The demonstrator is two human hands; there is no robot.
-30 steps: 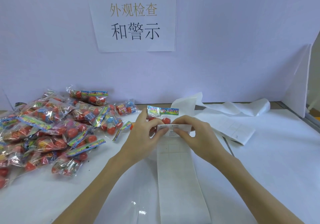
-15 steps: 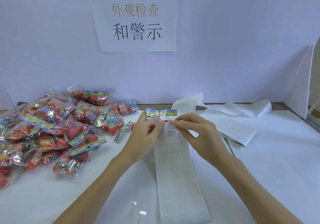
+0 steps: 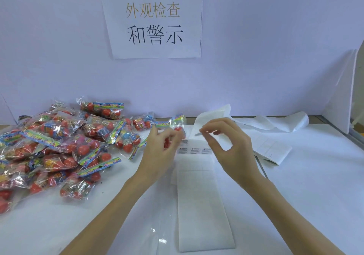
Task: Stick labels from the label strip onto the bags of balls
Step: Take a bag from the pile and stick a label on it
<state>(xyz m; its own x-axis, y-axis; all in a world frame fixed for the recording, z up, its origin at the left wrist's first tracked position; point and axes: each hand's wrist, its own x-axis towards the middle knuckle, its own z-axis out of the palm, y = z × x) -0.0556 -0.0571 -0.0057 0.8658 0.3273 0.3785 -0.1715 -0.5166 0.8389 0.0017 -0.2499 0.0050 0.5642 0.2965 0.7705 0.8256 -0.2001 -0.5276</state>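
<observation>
My left hand point(image 3: 159, 150) holds a clear bag of red balls point(image 3: 175, 125) with a colourful header, lifted just above the label strip point(image 3: 199, 191). The bag is blurred. My right hand point(image 3: 226, 146) pinches a small white label point(image 3: 199, 134) between thumb and forefinger, raised over the strip's far end. The white strip lies flat on the table, running toward me. A row of three printed labels point(image 3: 194, 150) remains on it between my hands.
A large pile of bagged red balls point(image 3: 59, 148) covers the left of the white table point(image 3: 315, 195). Used backing paper point(image 3: 271, 122) trails at the back right, over a folded sheet point(image 3: 273, 152). A wall with a printed sign point(image 3: 153, 20) stands behind.
My right hand has peeled a label off the strip and lifted it. My left hand has raised the bag and shifted it slightly left. Both hands have left the strip.
</observation>
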